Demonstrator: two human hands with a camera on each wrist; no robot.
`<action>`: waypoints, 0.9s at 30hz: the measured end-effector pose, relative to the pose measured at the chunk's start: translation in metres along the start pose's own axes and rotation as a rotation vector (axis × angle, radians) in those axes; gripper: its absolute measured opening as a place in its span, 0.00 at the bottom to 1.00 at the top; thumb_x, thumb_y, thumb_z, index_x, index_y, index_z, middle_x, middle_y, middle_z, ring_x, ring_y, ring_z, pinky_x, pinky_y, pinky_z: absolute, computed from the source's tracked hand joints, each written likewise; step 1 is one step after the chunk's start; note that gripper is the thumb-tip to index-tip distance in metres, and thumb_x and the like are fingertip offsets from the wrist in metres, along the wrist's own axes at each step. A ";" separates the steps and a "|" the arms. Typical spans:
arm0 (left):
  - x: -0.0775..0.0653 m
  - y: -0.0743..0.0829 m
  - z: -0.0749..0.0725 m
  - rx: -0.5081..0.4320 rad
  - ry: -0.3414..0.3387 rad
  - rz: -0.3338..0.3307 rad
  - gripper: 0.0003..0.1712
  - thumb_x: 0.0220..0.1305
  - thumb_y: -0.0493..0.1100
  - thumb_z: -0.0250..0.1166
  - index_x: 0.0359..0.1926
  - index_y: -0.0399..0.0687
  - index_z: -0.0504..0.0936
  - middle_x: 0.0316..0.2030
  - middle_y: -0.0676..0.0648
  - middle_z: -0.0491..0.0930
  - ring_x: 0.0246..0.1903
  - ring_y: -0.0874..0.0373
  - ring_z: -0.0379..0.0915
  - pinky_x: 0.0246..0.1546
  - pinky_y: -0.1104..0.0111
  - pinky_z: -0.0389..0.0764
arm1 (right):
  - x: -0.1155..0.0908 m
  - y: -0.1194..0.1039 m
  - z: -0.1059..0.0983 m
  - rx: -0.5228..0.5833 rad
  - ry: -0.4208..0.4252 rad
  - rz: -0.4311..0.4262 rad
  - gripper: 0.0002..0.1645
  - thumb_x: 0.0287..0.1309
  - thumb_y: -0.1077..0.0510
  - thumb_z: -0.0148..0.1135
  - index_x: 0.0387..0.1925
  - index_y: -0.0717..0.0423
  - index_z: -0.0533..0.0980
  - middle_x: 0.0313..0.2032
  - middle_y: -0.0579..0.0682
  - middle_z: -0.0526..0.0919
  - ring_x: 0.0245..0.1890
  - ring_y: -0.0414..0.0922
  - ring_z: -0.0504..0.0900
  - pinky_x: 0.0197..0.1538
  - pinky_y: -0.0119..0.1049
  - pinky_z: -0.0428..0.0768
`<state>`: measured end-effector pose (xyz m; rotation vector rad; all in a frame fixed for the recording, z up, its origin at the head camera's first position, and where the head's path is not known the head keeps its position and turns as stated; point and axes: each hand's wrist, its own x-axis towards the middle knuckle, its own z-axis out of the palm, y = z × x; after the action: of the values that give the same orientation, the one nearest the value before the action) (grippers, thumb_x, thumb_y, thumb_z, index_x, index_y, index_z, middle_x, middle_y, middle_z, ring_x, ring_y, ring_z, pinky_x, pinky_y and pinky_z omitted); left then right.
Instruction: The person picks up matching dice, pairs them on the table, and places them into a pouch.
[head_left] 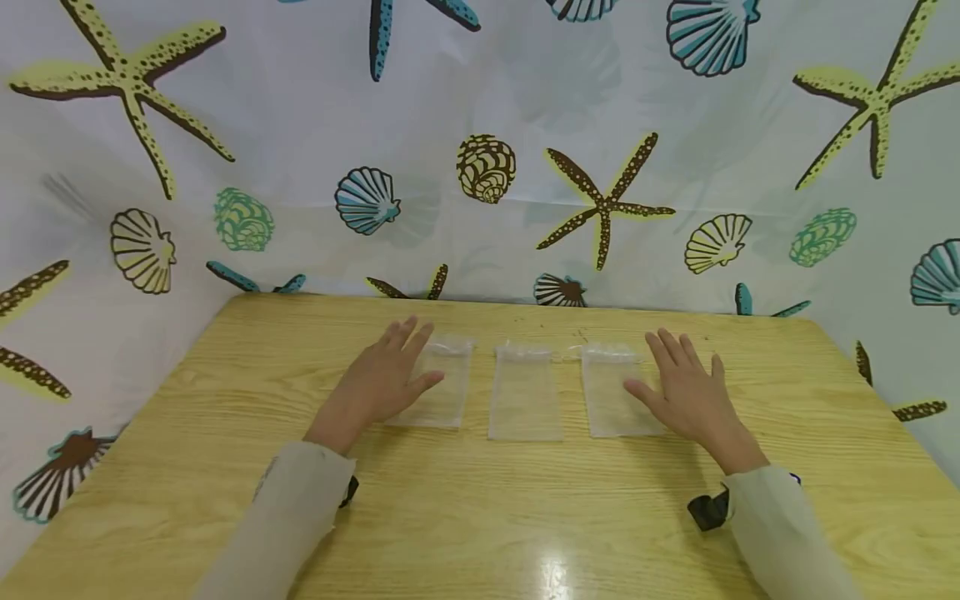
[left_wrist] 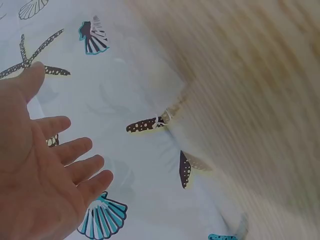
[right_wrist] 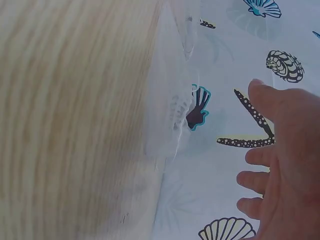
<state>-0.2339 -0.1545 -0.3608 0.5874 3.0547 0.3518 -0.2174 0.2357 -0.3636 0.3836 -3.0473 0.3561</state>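
Note:
Three clear plastic zip bags lie flat in a row on the wooden table: a left bag (head_left: 442, 400), a middle bag (head_left: 525, 396) and a right bag (head_left: 611, 400), their tops toward the back. My left hand (head_left: 384, 379) is over the left bag and hides part of it, fingers spread and straight. Over the outer edge of the right bag is my right hand (head_left: 692, 396), its fingers also extended. Both palms show bare in the wrist views, the left hand (left_wrist: 45, 165) and the right hand (right_wrist: 295, 155) holding nothing.
The wooden table (head_left: 480, 517) reaches back to a white curtain (head_left: 300, 100) printed with shells and starfish, which also hangs along both sides. A black strap (head_left: 708, 510) shows at the right cuff.

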 end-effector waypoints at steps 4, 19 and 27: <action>0.003 0.001 0.003 -0.008 -0.052 0.019 0.42 0.71 0.56 0.51 0.74 0.41 0.46 0.73 0.34 0.43 0.72 0.35 0.40 0.66 0.43 0.58 | -0.010 0.003 0.000 0.011 0.008 -0.008 0.47 0.66 0.36 0.47 0.73 0.61 0.48 0.72 0.65 0.49 0.71 0.67 0.46 0.63 0.74 0.43; 0.006 0.004 0.016 0.093 -0.211 0.058 0.38 0.71 0.53 0.53 0.73 0.40 0.52 0.73 0.34 0.48 0.71 0.37 0.46 0.64 0.46 0.63 | -0.048 0.010 0.008 -0.083 0.068 -0.108 0.43 0.62 0.45 0.59 0.69 0.65 0.56 0.68 0.68 0.59 0.66 0.68 0.58 0.59 0.71 0.60; -0.003 0.003 0.019 0.056 -0.241 0.083 0.36 0.70 0.49 0.54 0.72 0.38 0.55 0.72 0.35 0.51 0.71 0.40 0.50 0.64 0.47 0.63 | -0.067 0.019 0.011 -0.082 0.048 -0.090 0.43 0.61 0.47 0.61 0.68 0.66 0.57 0.66 0.68 0.61 0.64 0.69 0.61 0.58 0.70 0.63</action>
<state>-0.2287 -0.1485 -0.3788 0.7043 2.8234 0.1809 -0.1575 0.2666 -0.3837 0.4985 -2.9739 0.2309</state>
